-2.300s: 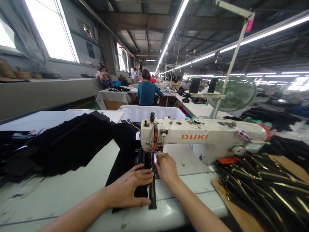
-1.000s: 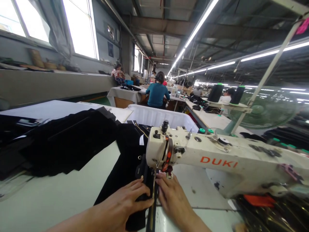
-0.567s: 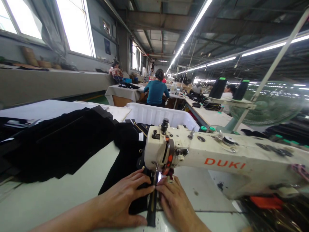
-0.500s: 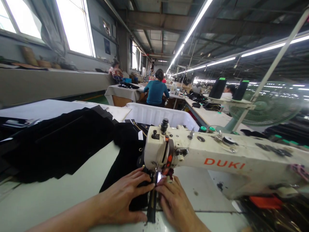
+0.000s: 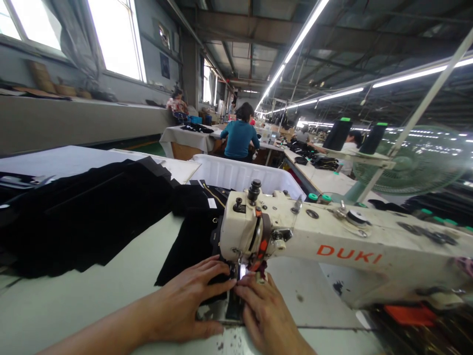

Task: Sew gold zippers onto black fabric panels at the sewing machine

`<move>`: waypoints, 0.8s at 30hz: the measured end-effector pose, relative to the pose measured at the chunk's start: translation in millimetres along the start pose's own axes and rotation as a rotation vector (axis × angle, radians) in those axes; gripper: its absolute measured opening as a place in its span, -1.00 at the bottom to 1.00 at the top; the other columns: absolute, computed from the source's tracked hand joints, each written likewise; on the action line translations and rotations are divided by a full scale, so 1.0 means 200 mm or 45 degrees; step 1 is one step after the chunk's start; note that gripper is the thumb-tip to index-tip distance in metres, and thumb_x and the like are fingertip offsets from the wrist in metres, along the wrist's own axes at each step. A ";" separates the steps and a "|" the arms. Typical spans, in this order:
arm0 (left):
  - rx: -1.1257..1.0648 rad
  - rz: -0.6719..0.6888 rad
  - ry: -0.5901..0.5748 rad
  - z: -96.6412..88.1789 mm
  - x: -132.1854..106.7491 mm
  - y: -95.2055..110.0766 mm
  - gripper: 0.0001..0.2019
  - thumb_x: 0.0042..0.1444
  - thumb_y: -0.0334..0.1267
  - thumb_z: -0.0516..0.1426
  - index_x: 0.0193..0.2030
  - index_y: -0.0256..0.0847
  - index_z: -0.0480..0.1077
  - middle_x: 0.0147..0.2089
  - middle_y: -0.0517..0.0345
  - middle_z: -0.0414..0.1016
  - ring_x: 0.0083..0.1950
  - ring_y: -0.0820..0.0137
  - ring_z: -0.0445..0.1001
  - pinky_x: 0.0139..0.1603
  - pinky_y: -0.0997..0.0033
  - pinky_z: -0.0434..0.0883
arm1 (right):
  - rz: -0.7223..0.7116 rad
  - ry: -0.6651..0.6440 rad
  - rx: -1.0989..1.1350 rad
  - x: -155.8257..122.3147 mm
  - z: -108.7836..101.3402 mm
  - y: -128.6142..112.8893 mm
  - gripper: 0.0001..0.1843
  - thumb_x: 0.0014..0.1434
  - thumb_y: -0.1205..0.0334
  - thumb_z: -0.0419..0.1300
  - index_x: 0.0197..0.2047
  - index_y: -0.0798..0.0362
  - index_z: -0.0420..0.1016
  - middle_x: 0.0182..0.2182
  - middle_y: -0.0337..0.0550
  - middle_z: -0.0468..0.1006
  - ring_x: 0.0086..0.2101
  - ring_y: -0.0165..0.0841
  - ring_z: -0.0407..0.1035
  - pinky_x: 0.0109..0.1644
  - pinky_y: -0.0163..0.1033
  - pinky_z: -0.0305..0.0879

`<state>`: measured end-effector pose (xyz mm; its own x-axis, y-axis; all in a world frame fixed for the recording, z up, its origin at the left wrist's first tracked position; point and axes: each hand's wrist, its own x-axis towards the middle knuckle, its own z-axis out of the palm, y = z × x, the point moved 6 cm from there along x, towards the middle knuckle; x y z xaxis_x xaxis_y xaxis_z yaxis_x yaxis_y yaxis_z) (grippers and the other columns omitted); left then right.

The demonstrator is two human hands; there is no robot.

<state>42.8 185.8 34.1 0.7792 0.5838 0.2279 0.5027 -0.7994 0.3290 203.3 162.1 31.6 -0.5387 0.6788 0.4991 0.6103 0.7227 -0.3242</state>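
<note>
My left hand lies flat with fingers stretched out on a piece of black fabric, pressing it down just left of the needle. My right hand rests flat on the machine bed right of the needle, fingertips touching a black zipper strip that runs under the presser foot. The white DUKI sewing machine stands over both hands, with a small lamp lit at the needle. The fabric trails away behind the machine head.
A large heap of black fabric pieces lies on the table at left. A white plastic bin stands behind the machine. Thread cones and a green fan stand at right. A person in a teal top sits at a table farther back.
The fabric and zipper strip have fed away under the presser foot, leaving a shorter tail near me. Both hands followed toward the needle. The camera has moved closer and lower.
</note>
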 end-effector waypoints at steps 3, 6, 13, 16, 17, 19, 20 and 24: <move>0.015 -0.018 -0.013 0.01 0.00 -0.02 -0.31 0.08 0.04 0.27 0.34 0.00 0.25 0.33 -0.04 0.28 0.35 -0.04 0.21 0.33 -0.07 0.20 | 0.002 0.033 -0.035 0.00 0.00 0.00 -0.48 0.09 0.52 0.01 0.07 -0.06 0.43 -0.02 -0.18 0.54 0.00 -0.24 0.39 0.26 -0.04 0.14; 0.019 -0.031 -0.014 0.03 -0.02 -0.03 -0.31 0.10 0.06 0.25 0.35 0.01 0.23 0.35 -0.03 0.26 0.37 -0.03 0.17 0.34 -0.08 0.18 | 0.003 0.048 -0.042 0.00 0.00 -0.01 -0.50 0.09 0.52 0.01 0.04 -0.05 0.44 -0.03 -0.18 0.54 -0.01 -0.23 0.40 0.24 -0.05 0.18; -0.030 -0.018 -0.004 0.04 -0.02 -0.05 -0.28 0.08 0.12 0.26 0.35 0.04 0.23 0.36 -0.04 0.24 0.37 -0.05 0.17 0.36 -0.10 0.13 | 0.012 0.008 0.007 -0.01 0.02 0.01 -0.47 0.09 0.53 0.00 0.09 -0.04 0.42 0.02 -0.14 0.51 0.04 -0.19 0.37 0.23 0.06 0.22; -0.025 -0.004 0.029 0.02 0.00 -0.04 -0.29 0.06 0.09 0.28 0.33 -0.01 0.27 0.32 -0.05 0.29 0.34 -0.02 0.23 0.37 -0.06 0.12 | 0.021 0.001 -0.022 -0.02 0.04 0.02 -0.43 0.09 0.54 -0.01 0.13 -0.04 0.41 0.06 -0.11 0.49 0.06 -0.17 0.36 0.22 0.11 0.25; -0.016 -0.006 0.022 0.01 0.00 -0.04 -0.30 0.06 0.09 0.28 0.33 -0.03 0.28 0.31 -0.06 0.30 0.33 -0.02 0.24 0.37 -0.06 0.12 | 0.024 0.005 -0.036 -0.02 0.04 0.03 -0.42 0.09 0.54 -0.01 0.13 -0.04 0.40 0.06 -0.11 0.49 0.06 -0.17 0.36 0.22 0.12 0.24; 0.000 -0.022 -0.003 0.00 0.01 -0.03 -0.31 0.08 0.10 0.25 0.32 -0.06 0.29 0.30 -0.10 0.30 0.34 -0.05 0.23 0.36 -0.09 0.14 | 0.018 0.014 -0.057 -0.03 0.04 0.03 -0.42 0.08 0.54 -0.01 0.13 -0.03 0.41 0.06 -0.10 0.50 0.05 -0.16 0.38 0.22 0.13 0.25; -0.001 -0.024 -0.017 0.00 0.01 -0.03 -0.32 0.09 0.11 0.24 0.32 -0.07 0.29 0.30 -0.11 0.30 0.34 -0.05 0.23 0.35 -0.09 0.15 | 0.012 0.016 -0.066 -0.03 0.04 0.03 -0.43 0.07 0.53 -0.01 0.12 -0.03 0.42 0.05 -0.10 0.50 0.04 -0.16 0.38 0.21 0.12 0.26; -0.051 0.000 0.013 -0.03 0.02 -0.01 -0.33 0.11 0.12 0.22 0.32 -0.09 0.30 0.28 -0.10 0.34 0.32 -0.03 0.26 0.36 -0.07 0.15 | 0.000 -0.008 -0.138 -0.04 0.07 0.05 -0.42 0.06 0.54 -0.01 0.13 0.01 0.40 0.05 -0.07 0.50 0.04 -0.15 0.38 0.17 0.10 0.33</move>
<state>41.9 191.2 39.7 0.7752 0.5857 0.2369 0.4873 -0.7929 0.3657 204.6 165.5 12.6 -0.5421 0.6799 0.4937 0.6694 0.7046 -0.2353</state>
